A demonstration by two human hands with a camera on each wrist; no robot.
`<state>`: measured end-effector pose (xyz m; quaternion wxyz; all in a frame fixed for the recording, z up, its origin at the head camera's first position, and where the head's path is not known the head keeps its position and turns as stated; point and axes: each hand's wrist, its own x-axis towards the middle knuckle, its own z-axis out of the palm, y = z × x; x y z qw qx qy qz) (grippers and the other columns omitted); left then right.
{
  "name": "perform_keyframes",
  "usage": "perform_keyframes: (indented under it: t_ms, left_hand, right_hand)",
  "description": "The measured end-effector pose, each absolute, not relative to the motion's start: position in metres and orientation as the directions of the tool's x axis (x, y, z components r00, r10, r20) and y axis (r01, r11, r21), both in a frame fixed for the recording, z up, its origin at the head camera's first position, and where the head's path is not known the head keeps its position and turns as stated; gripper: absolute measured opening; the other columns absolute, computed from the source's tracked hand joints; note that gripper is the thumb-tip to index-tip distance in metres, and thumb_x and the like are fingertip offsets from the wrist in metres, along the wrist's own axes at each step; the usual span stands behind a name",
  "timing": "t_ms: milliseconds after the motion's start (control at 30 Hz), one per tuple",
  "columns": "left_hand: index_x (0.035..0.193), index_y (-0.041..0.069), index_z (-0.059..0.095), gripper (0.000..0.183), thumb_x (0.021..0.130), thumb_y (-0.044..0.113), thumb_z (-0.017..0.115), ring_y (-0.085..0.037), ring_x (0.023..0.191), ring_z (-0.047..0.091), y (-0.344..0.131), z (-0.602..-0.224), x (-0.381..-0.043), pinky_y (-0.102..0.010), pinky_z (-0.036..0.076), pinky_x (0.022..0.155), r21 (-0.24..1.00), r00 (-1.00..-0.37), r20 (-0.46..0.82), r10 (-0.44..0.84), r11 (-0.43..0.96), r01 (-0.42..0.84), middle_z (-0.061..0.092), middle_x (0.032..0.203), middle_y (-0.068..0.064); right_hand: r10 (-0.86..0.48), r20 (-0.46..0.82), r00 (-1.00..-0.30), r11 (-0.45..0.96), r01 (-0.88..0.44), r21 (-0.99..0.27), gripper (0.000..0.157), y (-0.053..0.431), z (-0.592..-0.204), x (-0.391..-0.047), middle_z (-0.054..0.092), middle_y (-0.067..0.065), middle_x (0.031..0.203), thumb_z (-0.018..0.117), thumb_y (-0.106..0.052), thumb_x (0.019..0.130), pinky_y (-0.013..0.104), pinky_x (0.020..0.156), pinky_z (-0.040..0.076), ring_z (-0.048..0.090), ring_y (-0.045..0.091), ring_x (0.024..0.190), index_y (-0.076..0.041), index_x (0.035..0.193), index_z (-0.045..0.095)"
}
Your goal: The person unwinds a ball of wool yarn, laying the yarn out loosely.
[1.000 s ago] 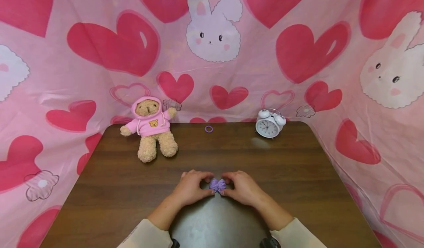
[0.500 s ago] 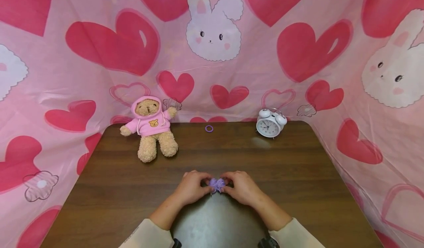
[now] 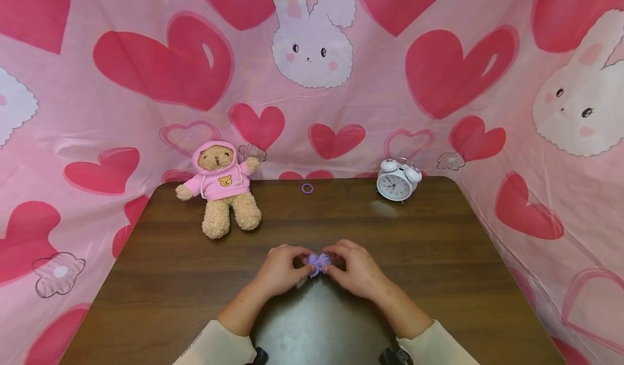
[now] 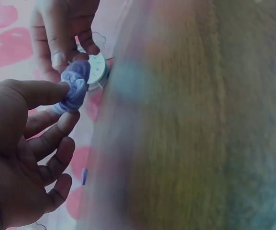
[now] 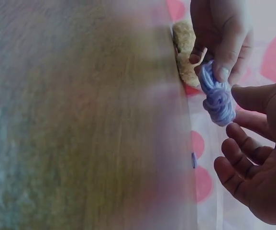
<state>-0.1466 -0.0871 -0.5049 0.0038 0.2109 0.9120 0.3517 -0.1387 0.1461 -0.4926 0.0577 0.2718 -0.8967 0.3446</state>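
A small bow-shaped bundle of purple yarn [image 3: 319, 261], gathered at its middle, is between the two hands near the centre front of the table. The left hand [image 3: 281, 270] pinches its left loop between thumb and forefinger. On the other side the right hand [image 3: 358, 270] pinches the right loop in the same way. In the left wrist view the yarn bow [image 4: 75, 85] shows its coiled strands, with the left hand's other fingers loosely bent below. The right wrist view shows the yarn bow [image 5: 218, 98] with a knotted centre. Fingertips hide parts of both loops.
On the brown wooden table [image 3: 390, 240], a teddy bear [image 3: 224, 186] in a pink hoodie sits at the back left. A thin purple ring [image 3: 307, 193] lies at the back middle, and a white alarm clock [image 3: 395, 185] stands back right. A pink heart-print cloth [image 3: 380, 94] surrounds the table.
Both hands have risen slightly in the head view, bringing the yarn bow up with them. It looks a little more tilted and bunched than before. The bear, ring and clock stay in place.
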Motion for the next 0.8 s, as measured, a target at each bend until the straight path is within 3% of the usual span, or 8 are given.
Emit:
perform_keyframes:
  t_ms: [400,633,800]
  left_hand:
    - [0.102,0.022,0.079,0.016,0.088,0.030,0.080,-0.009,0.084,0.058,-0.082,-0.494,-0.148,-0.044,0.044,0.087,0.636,-0.910,0.172,0.377,0.663,0.395,0.067,0.082,0.022]
    - [0.099,0.024,0.078,0.011,0.088,0.026,0.080,-0.005,0.081,0.059,-0.081,-0.490,-0.149,-0.030,0.046,0.074,0.678,-0.924,0.142,0.355,0.646,0.352,0.066,0.080,0.024]
    - [0.100,0.022,0.078,0.010,0.090,0.024,0.078,-0.003,0.081,0.063,-0.082,-0.489,-0.148,-0.027,0.050,0.073,0.710,-0.924,0.138,0.356,0.615,0.343,0.068,0.081,0.021]
  right_hand:
    - [-0.409,0.349,-0.843,0.639,-0.538,-0.551,0.023,0.138,-0.488,-0.139,0.064,-0.005,0.099,0.086,-0.025,0.086,0.031,0.076,0.049,0.056,0.012,0.091,-0.016,0.106,0.079]
    - [-0.392,0.392,-0.832,0.636,-0.553,-0.539,0.018,0.136,-0.489,-0.139,0.063,-0.004,0.095,0.088,-0.023,0.084,0.030,0.074,0.050,0.055,0.011,0.087,-0.017,0.099,0.080]
    - [-0.379,0.446,-0.811,0.615,-0.580,-0.533,0.014,0.133,-0.490,-0.138,0.062,-0.005,0.091,0.090,-0.019,0.082,0.030,0.072,0.050,0.057,0.012,0.087,-0.017,0.093,0.080]
